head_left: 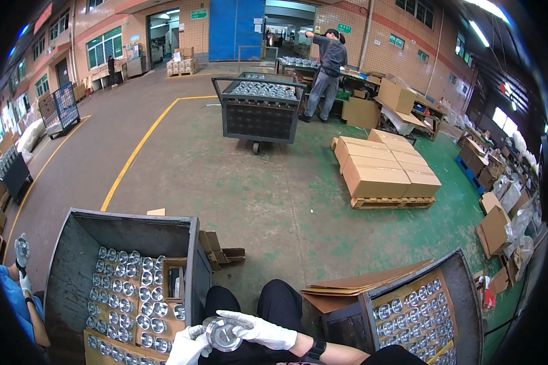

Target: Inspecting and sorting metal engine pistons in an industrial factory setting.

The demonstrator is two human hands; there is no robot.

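Over my lap I hold a round, shiny metal piston (223, 335) between both gloved hands. My left hand (190, 347), in a white glove, grips its left side. From the right, my right hand (262, 332), also white-gloved, has its fingers closed on the rim. Just left of my legs stands a dark metal bin (196, 255) with rows of similar pistons (126, 289) on cardboard sheets. A second dark bin (469, 286) to my right carries more pistons (411, 310) in rows.
Cardboard sheets (359, 281) lean by the right bin; folded cardboard (216, 249) is beside the left one. Another person's gloved hand (22, 250) holds a piston at far left. Ahead stand a wheeled cart (259, 121), boxes (380, 170) on a pallet (393, 202), and a standing person (329, 73).
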